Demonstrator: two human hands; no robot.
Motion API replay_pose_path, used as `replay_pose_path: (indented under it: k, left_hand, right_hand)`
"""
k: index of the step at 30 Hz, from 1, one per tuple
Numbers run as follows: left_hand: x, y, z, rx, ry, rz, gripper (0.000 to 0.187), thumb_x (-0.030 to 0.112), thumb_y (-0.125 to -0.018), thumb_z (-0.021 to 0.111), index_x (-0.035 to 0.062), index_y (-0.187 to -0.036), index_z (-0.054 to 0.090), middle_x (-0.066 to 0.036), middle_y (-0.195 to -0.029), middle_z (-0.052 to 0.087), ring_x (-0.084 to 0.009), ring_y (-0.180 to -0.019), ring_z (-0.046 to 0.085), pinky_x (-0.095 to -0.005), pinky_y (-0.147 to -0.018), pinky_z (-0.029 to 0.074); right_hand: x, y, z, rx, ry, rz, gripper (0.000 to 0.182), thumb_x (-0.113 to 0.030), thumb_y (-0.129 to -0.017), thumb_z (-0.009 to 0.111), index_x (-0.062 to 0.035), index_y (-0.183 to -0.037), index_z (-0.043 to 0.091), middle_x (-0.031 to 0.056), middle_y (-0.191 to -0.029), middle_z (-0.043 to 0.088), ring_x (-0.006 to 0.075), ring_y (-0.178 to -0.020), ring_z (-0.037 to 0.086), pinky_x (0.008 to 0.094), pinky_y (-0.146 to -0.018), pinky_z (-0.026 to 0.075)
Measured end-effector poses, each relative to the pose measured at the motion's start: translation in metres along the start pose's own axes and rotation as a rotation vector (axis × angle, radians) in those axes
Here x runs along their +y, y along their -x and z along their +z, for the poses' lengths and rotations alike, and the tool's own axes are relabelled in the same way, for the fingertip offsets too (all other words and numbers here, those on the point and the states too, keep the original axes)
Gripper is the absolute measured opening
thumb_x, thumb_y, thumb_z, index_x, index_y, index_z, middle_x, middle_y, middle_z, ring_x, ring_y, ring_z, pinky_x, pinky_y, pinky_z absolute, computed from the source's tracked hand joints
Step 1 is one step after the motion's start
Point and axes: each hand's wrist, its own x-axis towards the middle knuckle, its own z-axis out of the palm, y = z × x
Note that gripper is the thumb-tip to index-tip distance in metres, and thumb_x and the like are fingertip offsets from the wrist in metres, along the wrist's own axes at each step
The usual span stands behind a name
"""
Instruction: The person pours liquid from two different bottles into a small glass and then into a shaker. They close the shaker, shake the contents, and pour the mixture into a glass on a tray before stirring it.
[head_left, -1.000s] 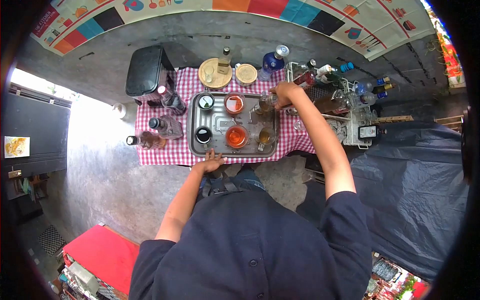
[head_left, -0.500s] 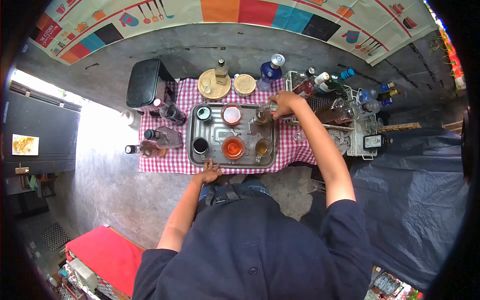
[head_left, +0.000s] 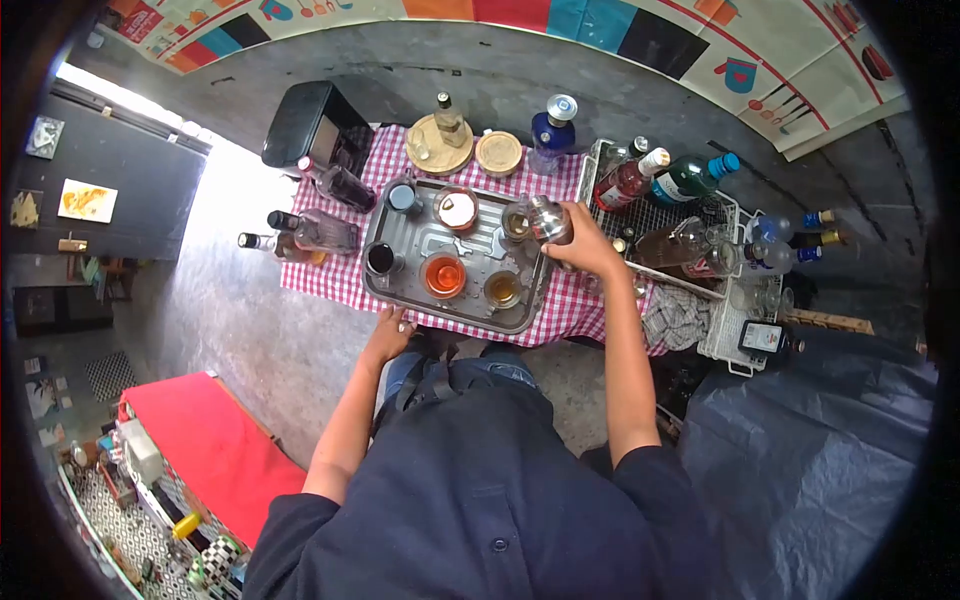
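My right hand [head_left: 582, 240] is wrapped round a metal shaker [head_left: 549, 220], tilted at the right edge of a grey metal tray [head_left: 487, 318]. Just left of the shaker stands a glass cup [head_left: 516, 222]. Other cups on the tray hold a pale foamy drink [head_left: 457, 208], a red-orange drink [head_left: 442, 275], a yellowish drink [head_left: 503, 289] and a dark drink [head_left: 381, 258]; another [head_left: 403, 198] sits at the upper left. At the tray's lower left edge rests my left hand [head_left: 390, 335], fingers partly spread, holding nothing.
Bottles [head_left: 325, 232] stand left of the tray. Behind it are round wooden boards [head_left: 499, 152] and a blue bottle [head_left: 553, 130]. At the right, a wire rack [head_left: 655, 262] holds several bottles, with a crumpled cloth [head_left: 676, 318] beside it. A black bin [head_left: 300, 125] stands at the back left.
The view has turned and shifted. My right hand has tilted the shaker over the upper right cup, and its metal body now shows more. My left hand stays by the tray's near edge.
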Motion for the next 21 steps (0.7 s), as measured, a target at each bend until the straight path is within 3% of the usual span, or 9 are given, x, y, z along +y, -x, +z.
replay_pose_path:
  k: [2,3,7,11,12,14,17,21]
  left_hand:
    - [0.008,0.016,-0.005,-0.031,0.066,-0.082,0.059,0.037,-0.094,0.059,-0.0002,-0.139,0.049,-0.030,-0.146,0.043,-0.0395,-0.139,0.039,-0.0444,-0.115,0.031]
    - [0.020,0.026,-0.012,-0.027,-0.003,-0.077,0.057,0.035,-0.094,0.060,-0.0003,-0.138,0.050,-0.027,-0.133,0.057,-0.0366,-0.126,0.055,-0.0421,-0.107,0.042]
    - [0.055,0.054,-0.031,-0.057,0.127,-0.107,0.053,0.032,-0.094,0.062,-0.0011,-0.134,0.052,-0.024,-0.121,0.065,-0.0336,-0.109,0.066,-0.0406,-0.093,0.051]
    - [0.096,0.067,-0.048,-0.057,0.277,0.083,0.048,0.023,-0.093,0.066,-0.0001,-0.134,0.053,-0.020,-0.119,0.067,-0.0281,-0.111,0.064,-0.0389,-0.094,0.050]
    - [0.112,0.068,-0.053,-0.082,0.324,0.140,0.056,0.024,-0.088,0.072,-0.0009,-0.135,0.052,-0.022,-0.119,0.067,-0.0323,-0.114,0.064,-0.0409,-0.096,0.049]
    - [0.139,0.073,-0.057,-0.188,0.508,0.237,0.070,0.023,-0.083,0.078,0.0011,-0.142,0.045,-0.020,-0.131,0.060,-0.0312,-0.125,0.057,-0.0410,-0.102,0.046]
    - [0.172,0.081,-0.055,-0.245,0.494,0.467,0.100,0.019,-0.072,0.087,0.0018,-0.151,0.028,-0.021,-0.147,0.043,-0.0309,-0.139,0.041,-0.0403,-0.113,0.036]
    - [0.193,0.097,-0.051,-0.244,0.547,0.587,0.106,0.016,-0.066,0.090,0.0004,-0.150,0.026,-0.020,-0.144,0.044,-0.0271,-0.135,0.044,-0.0394,-0.112,0.036]
  right_hand:
    - [0.001,0.015,0.003,0.054,-0.073,-0.005,0.087,-0.027,-0.064,0.084,0.0038,-0.135,0.042,0.0205,-0.128,0.048,0.0350,-0.122,0.053,0.0401,-0.103,0.044]
    - [0.002,0.022,0.005,0.103,-0.076,-0.024,0.087,-0.027,-0.065,0.085,0.0028,-0.134,0.042,0.0200,-0.128,0.048,0.0347,-0.121,0.053,0.0407,-0.103,0.044]
    - [-0.009,0.062,0.013,0.211,-0.150,0.000,0.086,-0.027,-0.066,0.086,-0.0027,-0.135,0.040,0.0178,-0.128,0.049,0.0341,-0.122,0.052,0.0424,-0.103,0.044]
    - [-0.025,0.107,0.036,0.263,-0.169,-0.016,0.087,-0.028,-0.066,0.087,-0.0046,-0.136,0.041,0.0161,-0.130,0.047,0.0329,-0.125,0.051,0.0420,-0.104,0.043]
    - [-0.033,0.116,0.042,0.242,-0.201,-0.019,0.087,-0.028,-0.066,0.087,-0.0047,-0.136,0.041,0.0157,-0.131,0.047,0.0326,-0.126,0.051,0.0419,-0.104,0.043]
    - [-0.065,0.137,0.047,0.172,-0.249,0.059,0.087,-0.028,-0.066,0.087,-0.0049,-0.136,0.041,0.0153,-0.131,0.047,0.0320,-0.126,0.050,0.0415,-0.105,0.042]
    - [-0.074,0.157,0.078,0.140,-0.359,0.038,0.089,-0.030,-0.066,0.089,-0.0050,-0.137,0.041,0.0159,-0.129,0.048,0.0310,-0.126,0.050,0.0409,-0.105,0.042]
    - [-0.080,0.180,0.119,0.108,-0.609,0.108,0.092,-0.034,-0.069,0.088,-0.0033,-0.140,0.038,0.0185,-0.132,0.050,0.0293,-0.126,0.051,0.0400,-0.106,0.041]
